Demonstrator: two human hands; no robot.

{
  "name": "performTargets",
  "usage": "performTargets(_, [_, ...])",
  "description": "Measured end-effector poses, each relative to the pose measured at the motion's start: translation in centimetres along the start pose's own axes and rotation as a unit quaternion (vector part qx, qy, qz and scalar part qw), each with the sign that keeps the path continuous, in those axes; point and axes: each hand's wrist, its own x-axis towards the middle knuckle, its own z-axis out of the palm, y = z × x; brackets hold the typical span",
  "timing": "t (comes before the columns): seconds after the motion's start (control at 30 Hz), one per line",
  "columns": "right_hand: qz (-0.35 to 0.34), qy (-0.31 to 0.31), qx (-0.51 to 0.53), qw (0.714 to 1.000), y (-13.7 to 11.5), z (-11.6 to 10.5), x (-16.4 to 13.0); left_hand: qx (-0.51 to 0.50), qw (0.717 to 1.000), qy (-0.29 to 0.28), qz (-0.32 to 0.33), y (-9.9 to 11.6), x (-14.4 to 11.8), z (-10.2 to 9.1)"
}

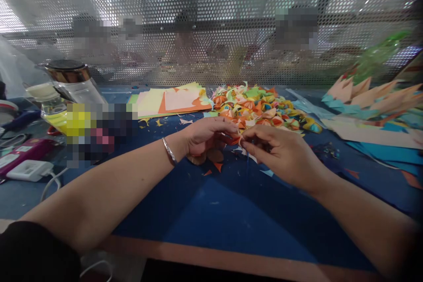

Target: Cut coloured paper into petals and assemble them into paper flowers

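Above the blue tabletop (211, 211), your left hand (206, 136) & right hand (280, 154) pinched one small orange paper piece (235, 140) w/ fingertips; probably light, flimsy, creasable, so grip edges.

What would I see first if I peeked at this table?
First, two hands meeting in the middle over the blue table: the left hand and the right hand pinch a small orange paper piece between their fingertips. Just behind them lies a bright heap of folded paper bits, orange, yellow and green. To its left is a flat stack of paper sheets.
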Motion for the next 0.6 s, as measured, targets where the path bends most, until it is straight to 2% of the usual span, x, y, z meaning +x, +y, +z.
performTargets(0.27, [0.022, -0.005, 0.013, 1.0, 0.31, -0.18, -0.06, -0.019, 1.0, -0.009, 0.016, 0.19, -0.21, 0.31])
performTargets(0.43, [0.028, -0.004, 0.016, 0.999, 0.57, -0.01, -0.12, -0.031, 0.999, 0.006, 0.021, 0.11, -0.24, 0.34])
performTargets(0.6, [0.032, 0.007, 0.017, 0.999, 0.49, 0.04, -0.26, -0.012, 0.999, -0.014, 0.041, -0.12, -0.03, 0.13])
